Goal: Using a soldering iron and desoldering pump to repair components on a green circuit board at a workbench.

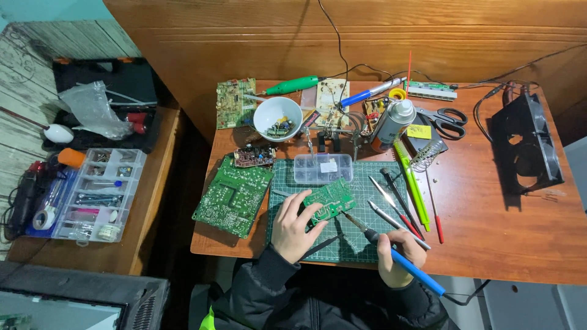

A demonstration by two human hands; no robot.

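My left hand (pixel 295 223) holds a small green circuit board (pixel 331 198) tilted on the green cutting mat (pixel 361 177). My right hand (pixel 394 256) grips a blue-handled soldering iron (pixel 400 260) like a pen. Its metal tip points up and left, close to the board's lower right edge. A thin dark probe or wire lies on the mat just below my left hand.
A larger green board (pixel 233 195) lies left of the mat, a clear plastic box (pixel 322 168) behind it. A white bowl (pixel 277 117), spray can (pixel 392 124), scissors (pixel 445 120), tweezers and screwdrivers (pixel 411 183), a black fan (pixel 526 143) and a parts organiser (pixel 98 194) surround them.
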